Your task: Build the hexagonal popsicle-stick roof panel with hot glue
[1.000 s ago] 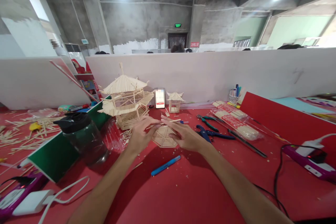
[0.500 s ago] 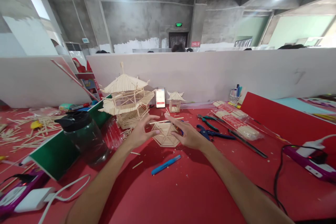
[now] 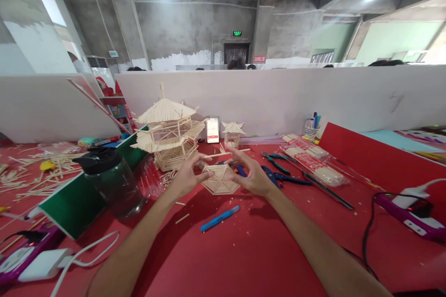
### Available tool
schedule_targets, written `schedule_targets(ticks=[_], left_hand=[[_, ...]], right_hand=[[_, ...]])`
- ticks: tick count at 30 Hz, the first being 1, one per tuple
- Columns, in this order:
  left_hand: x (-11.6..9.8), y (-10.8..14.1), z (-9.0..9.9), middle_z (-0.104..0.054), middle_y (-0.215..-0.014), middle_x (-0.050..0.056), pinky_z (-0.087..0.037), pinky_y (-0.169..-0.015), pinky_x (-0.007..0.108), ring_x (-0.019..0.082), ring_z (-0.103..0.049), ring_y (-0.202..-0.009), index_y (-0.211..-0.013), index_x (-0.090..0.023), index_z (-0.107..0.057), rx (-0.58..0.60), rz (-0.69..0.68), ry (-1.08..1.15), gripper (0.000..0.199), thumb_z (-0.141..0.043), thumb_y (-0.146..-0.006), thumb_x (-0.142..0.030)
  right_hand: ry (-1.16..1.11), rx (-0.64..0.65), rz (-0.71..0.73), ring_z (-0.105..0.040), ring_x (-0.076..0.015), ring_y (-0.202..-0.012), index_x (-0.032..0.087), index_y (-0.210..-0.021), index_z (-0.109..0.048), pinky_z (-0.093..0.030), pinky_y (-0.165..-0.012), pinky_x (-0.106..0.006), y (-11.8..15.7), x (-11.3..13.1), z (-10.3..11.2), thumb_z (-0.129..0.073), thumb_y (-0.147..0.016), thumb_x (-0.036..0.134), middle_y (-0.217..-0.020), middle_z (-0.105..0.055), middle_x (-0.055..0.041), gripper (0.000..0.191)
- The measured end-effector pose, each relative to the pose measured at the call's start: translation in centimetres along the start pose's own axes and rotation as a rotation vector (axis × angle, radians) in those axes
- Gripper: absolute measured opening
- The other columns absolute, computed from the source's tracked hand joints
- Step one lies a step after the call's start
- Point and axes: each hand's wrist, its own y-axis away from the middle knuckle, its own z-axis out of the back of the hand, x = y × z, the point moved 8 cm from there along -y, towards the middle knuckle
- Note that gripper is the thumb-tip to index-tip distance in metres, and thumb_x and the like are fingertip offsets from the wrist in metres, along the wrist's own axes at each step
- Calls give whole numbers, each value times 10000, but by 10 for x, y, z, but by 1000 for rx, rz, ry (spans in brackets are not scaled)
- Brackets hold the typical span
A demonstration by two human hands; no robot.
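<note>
A flat hexagonal piece made of thin wooden sticks (image 3: 220, 181) lies on the red table between my hands. At its left edge is my left hand (image 3: 193, 172), thumb over the rim and fingers curved beyond it. On the right side my right hand (image 3: 249, 174) has its thumb near the rim and its fingers raised and apart. A loose stick (image 3: 218, 155) runs just behind the hexagon, close to the fingertips of both hands. Nearer to me lies a blue pen (image 3: 220, 218). Behind stand a large stick pavilion (image 3: 167, 134) and a small one (image 3: 233, 134).
A lit phone (image 3: 213, 131) leans at the back. Pliers (image 3: 284, 177), a black rod (image 3: 329, 190) and bagged sticks (image 3: 317, 162) lie right. To the left are a bottle (image 3: 113, 185), a green board (image 3: 73, 206) and scattered sticks (image 3: 38, 174). A power strip (image 3: 411, 213) sits far right.
The loose stick behind the hexagon has shifted back, slightly away from its rear edge. My right hand's fingers have risen and spread, while my left fingers have curled a little.
</note>
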Motion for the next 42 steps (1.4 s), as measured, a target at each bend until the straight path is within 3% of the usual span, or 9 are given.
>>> schedule_targets(ticks=[3,5,7,9,13,21,32,42], left_hand=[[-6,1,-2,-538,-705,-47,-434,-676,259,120,-521,-670,-1035,-198,-563,-6,-26,-61,311,-696,-779,-313],[-6,2,-4,-532,-727,-41,-435,-681,257,123,-525,-687,-1046,-199,-562,-19,-34,-78,303,-683,-790,-307],[-7,3,-5,-540,-769,-31,-439,-687,257,129,-537,-714,-1067,-201,-558,-40,-44,-94,303,-666,-804,-306],[-9,5,-7,-566,-832,-18,-445,-710,260,133,-548,-747,-1077,-205,-558,-56,-62,-134,287,-645,-817,-292],[-16,7,-10,-596,-912,0,-444,-751,266,143,-553,-798,-1074,-206,-561,-67,-96,-231,253,-613,-836,-272],[-19,8,-13,-620,-952,13,-444,-747,265,144,-560,-798,-1103,-204,-551,-68,-101,-294,271,-595,-852,-296],[-15,7,-11,-626,-898,12,-469,-763,301,172,-596,-821,-1125,-213,-538,-108,-72,-245,297,-586,-846,-303],[-20,8,-11,-638,-924,16,-471,-769,300,172,-598,-825,-1123,-215,-550,-110,-87,-295,287,-581,-855,-313]], right_hand=[[-135,-258,-64,-662,-175,-795,224,-1147,-651,-544,-765,-325,-1,-7,20,-627,-856,381,-989,-705,-71,331],[-192,-426,-111,-656,-163,-706,204,-942,-693,-553,-691,-317,0,-12,34,-647,-836,384,-925,-714,-65,214],[-277,-517,-141,-652,-157,-662,203,-932,-665,-554,-637,-305,1,-16,42,-698,-789,381,-856,-709,-45,230],[-369,-552,-154,-658,-153,-654,221,-1056,-612,-559,-635,-297,1,-19,46,-733,-755,366,-805,-698,-13,356],[-397,-508,-178,-682,-159,-710,241,-1210,-515,-567,-706,-310,-1,-21,44,-753,-737,352,-801,-708,3,541],[-252,-353,-216,-694,-205,-770,188,-846,-646,-557,-736,-339,-4,-21,24,-702,-765,411,-807,-731,-56,244],[-99,-251,-237,-648,-182,-708,185,-785,-676,-523,-654,-294,-6,-19,20,-672,-761,388,-768,-703,-41,205],[-110,-195,-244,-631,-169,-719,180,-799,-671,-510,-665,-280,-5,-22,20,-653,-780,379,-772,-689,-33,202]])
